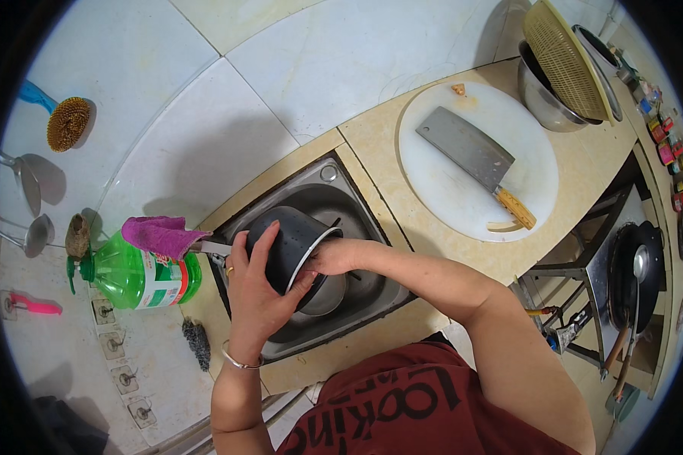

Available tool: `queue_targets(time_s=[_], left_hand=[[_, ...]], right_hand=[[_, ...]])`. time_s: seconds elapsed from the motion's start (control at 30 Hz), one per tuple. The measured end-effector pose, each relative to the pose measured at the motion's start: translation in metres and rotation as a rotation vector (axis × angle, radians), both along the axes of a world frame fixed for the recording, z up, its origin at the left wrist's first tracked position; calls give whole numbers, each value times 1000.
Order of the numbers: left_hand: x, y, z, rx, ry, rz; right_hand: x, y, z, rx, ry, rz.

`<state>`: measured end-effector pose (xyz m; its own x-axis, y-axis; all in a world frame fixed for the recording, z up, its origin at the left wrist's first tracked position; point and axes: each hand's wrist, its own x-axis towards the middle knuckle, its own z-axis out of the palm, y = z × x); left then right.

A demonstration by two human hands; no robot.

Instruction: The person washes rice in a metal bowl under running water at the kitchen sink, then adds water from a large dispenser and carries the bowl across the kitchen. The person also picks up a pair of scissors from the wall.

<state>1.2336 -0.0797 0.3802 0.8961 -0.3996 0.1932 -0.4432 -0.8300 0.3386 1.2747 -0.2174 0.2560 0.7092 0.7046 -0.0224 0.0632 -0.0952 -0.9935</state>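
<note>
My left hand (pixel 267 278) grips a deep black pot (pixel 287 244) with a pale rim, its fingers spread over the outer wall. The pot is tilted over the stainless steel sink (pixel 370 227), its mouth towards my right hand (pixel 333 257). Water drops dot its dark outside. My right hand reaches into the mouth, and its fingertips are hidden inside, so what they hold cannot be seen. Beneath the pot, a metal bowl (pixel 327 298) lies in the sink, partly covered by the pot and my hands.
Left of the sink are a faucet (pixel 213 247) draped with a purple cloth (pixel 162 233), a green detergent bottle (pixel 119 273) and a steel wool scourer (pixel 196 344). Right, a cleaver (pixel 467 148) lies on a round white cutting board (pixel 432 193). Beyond stand stacked basins (pixel 538 94) and a gas stove (pixel 595 261).
</note>
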Motion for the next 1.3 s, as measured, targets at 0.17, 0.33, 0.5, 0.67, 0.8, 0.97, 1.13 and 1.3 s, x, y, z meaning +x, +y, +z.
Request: queue_targets(time_s=[0.17,0.33,0.5,0.67,0.8,0.97,1.13,1.3], left_hand=[[0,-2,-1,12,6,0],[-1,-2,-2,12,11,7],[-2,-4,-3,29,-8,-2],[-5,-10,-2,47,24,40],[-6,-11,-3,72,25,48],[-9,-11,-5,90,21,38],[-10,-14,-9,99,4,24],[-12,-16,-13,125,-12,20]], right_hand=[[4,3,-17,-9,-141,1],[6,5,-25,-17,-196,6],[6,6,-32,-63,-255,-58],[6,9,-43,-15,-273,-112],[5,6,-42,-37,-179,-55],[0,4,-37,-36,-135,-37],[3,7,-51,45,-264,-82],[2,11,-65,222,-409,-173]])
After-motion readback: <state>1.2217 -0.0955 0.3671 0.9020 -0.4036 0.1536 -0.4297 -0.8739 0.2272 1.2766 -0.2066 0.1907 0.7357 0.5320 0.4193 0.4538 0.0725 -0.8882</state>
